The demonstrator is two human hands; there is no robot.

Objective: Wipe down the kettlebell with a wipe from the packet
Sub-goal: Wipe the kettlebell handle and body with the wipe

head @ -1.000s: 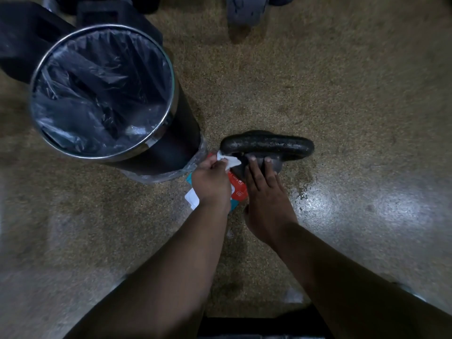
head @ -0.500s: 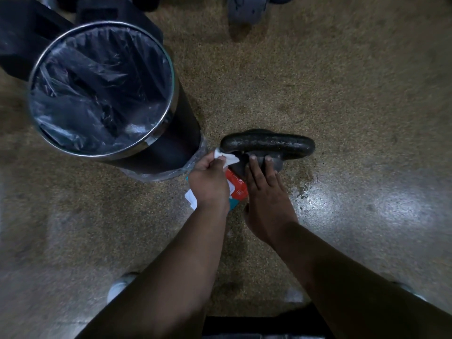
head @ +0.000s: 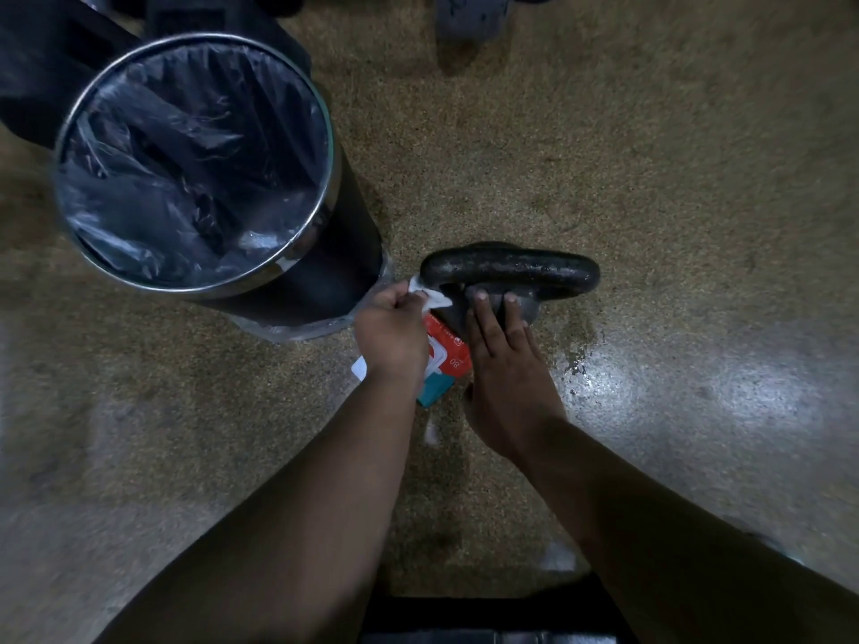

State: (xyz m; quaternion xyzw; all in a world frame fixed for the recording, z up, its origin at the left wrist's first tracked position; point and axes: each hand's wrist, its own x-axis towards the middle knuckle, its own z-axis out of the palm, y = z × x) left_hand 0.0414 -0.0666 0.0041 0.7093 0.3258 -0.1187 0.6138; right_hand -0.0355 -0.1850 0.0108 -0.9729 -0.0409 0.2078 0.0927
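Observation:
A black kettlebell (head: 511, 271) stands on the speckled floor, its handle running left to right. My left hand (head: 390, 334) pinches a white wipe (head: 430, 295) at the left end of the handle. Below that hand lies the red and teal wipe packet (head: 446, 360), partly hidden by my wrist. My right hand (head: 504, 364) rests flat with its fingertips on the kettlebell's body, just under the handle; it also covers the packet's right edge.
A round metal bin (head: 195, 165) lined with a dark plastic bag stands just left of the kettlebell, close to my left hand. Dark equipment sits behind the bin, and a grey object (head: 469, 16) is at the top edge. Shiny floor spreads to the right.
My left hand has lifted the wipe a little up and to the left, up to the left end of the handle. My right hand has stayed on the kettlebell.

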